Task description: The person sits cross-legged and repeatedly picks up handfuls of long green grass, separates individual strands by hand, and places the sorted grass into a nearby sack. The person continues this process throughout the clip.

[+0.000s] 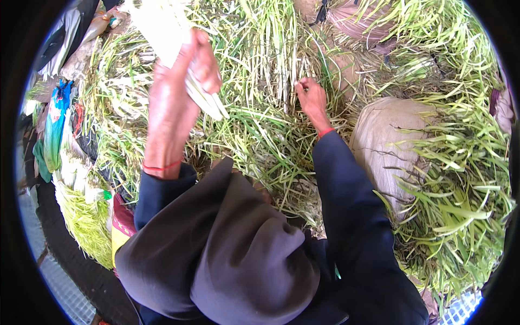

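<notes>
My left hand (pixel 176 103) is raised above the heap, wrapped round a bunch of pale, chive-like stalks (pixel 162 32). The bunch slants up to the upper left, its far part washed out by glare, while its white cut ends poke out below my fingers. My right hand (pixel 314 103) is lower and to the right, its fingers curled together against thin white stems (pixel 286 81) in the loose green stalks (pixel 254 119). Whether a stem is between those fingertips I cannot make out.
A pale cloth bundle (pixel 387 141) lies right of my right forearm, with a heap of green leaves (pixel 460 211) spilling over it. At the far right top is a pinkish sack (pixel 360 21). Tied bunches (pixel 81 211) and a blue plastic bag (pixel 56 127) are at the left.
</notes>
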Motion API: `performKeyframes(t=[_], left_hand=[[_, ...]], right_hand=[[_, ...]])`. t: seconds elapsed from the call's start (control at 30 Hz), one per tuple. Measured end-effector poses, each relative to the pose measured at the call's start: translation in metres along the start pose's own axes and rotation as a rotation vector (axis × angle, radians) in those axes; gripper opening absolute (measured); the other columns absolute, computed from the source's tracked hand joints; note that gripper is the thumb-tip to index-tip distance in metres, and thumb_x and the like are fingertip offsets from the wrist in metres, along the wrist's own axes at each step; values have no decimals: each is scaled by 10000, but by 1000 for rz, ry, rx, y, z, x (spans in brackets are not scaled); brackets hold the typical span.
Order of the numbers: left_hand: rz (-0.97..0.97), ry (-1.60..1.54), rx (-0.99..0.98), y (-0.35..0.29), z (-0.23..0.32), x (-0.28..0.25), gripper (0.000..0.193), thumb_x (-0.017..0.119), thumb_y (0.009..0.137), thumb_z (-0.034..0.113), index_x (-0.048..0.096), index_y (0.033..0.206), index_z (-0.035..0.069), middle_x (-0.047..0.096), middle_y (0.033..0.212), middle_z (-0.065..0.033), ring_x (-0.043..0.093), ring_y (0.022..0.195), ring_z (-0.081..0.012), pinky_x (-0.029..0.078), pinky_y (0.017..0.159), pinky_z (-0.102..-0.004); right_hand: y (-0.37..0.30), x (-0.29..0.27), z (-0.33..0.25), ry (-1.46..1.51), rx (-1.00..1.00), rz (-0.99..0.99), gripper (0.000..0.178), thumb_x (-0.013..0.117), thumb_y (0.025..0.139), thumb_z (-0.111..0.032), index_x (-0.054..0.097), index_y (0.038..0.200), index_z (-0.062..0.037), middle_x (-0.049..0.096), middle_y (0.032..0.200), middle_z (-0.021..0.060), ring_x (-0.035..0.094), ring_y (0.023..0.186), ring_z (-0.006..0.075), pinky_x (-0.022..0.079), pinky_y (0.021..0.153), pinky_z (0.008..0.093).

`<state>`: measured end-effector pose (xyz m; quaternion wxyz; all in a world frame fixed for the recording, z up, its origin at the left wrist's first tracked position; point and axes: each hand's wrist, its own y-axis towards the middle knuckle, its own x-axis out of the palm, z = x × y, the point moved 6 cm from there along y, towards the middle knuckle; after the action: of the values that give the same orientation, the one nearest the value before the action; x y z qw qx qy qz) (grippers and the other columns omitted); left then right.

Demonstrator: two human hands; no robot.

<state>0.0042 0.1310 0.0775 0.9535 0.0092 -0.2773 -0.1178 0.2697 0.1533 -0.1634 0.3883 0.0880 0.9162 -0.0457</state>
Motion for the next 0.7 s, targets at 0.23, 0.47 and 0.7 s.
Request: performKeyframes(t=[0.23, 0.47, 0.7], left_hand=[[189, -33, -306, -32, -91, -35, 256, 522, 1026, 308, 571, 986, 60, 450, 653, 14, 477, 580, -118, 433, 574, -282], [214, -21, -341, -45, -97, -47, 260, 521, 1026, 316, 566, 1007, 61, 441, 653, 19, 470, 562, -115, 425, 546, -269], [158, -62, -377, -49, -87, -40, 245, 527, 1025, 290, 558, 1031, 48, 415, 644, 30, 389, 511, -71, 357, 472, -233]], right_hand=[[40, 23, 0, -135, 40, -35, 248, 664, 877, -296, 674, 899, -49, 709, 903, 152, 678, 744, 343, 530, 679, 440], [23, -16, 13, 249, 149, -79, 247, 643, 861, -238, 698, 976, -26, 691, 869, 95, 627, 779, 171, 504, 723, 331], [-39, -82, -24, 769, 229, -70, 189, 586, 941, -151, 607, 1076, -21, 679, 921, 76, 631, 805, 139, 496, 751, 290]])
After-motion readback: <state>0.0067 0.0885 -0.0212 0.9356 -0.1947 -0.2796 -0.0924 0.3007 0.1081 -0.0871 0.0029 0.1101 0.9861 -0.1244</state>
